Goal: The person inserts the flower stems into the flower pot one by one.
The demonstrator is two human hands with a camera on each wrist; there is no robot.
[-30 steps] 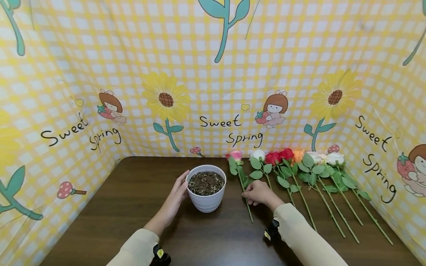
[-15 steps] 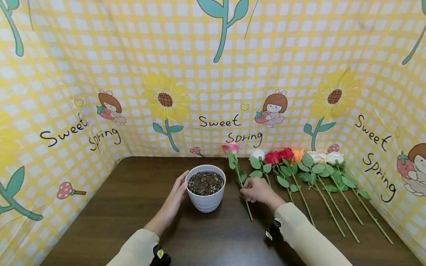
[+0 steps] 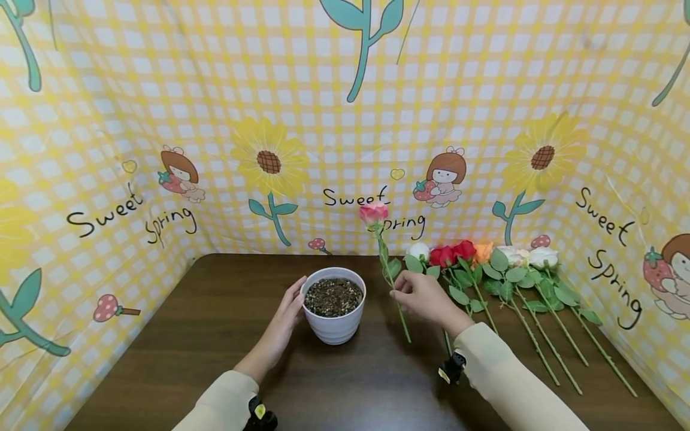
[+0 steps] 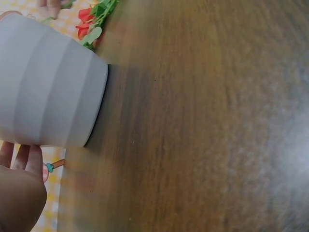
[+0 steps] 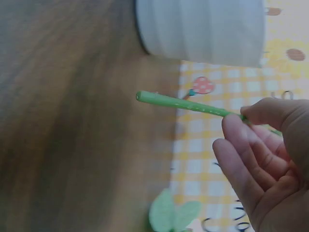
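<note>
A pink rose (image 3: 374,214) is held up by my right hand (image 3: 423,299), its bloom in front of the patterned cloth. Thumb and fingers pinch the green stem (image 5: 183,104), whose cut end points out past them in the right wrist view. To the left of the rose stands a white ribbed pot (image 3: 334,328) filled with dark soil (image 3: 333,297). My left hand (image 3: 286,311) rests with fairly straight fingers against the pot's left side. In the left wrist view those fingers (image 4: 35,159) touch the pot's wall.
Several more roses lie in a row at the right of the brown table (image 3: 178,335): a white rose (image 3: 418,251), red roses (image 3: 443,256), an orange rose (image 3: 482,252) and pale ones. A yellow checked cloth (image 3: 334,137) hangs behind and at both sides.
My right hand has lifted the pink rose off the table, its bloom rising and tilting more upright. The left hand and the pot have stayed in place.
</note>
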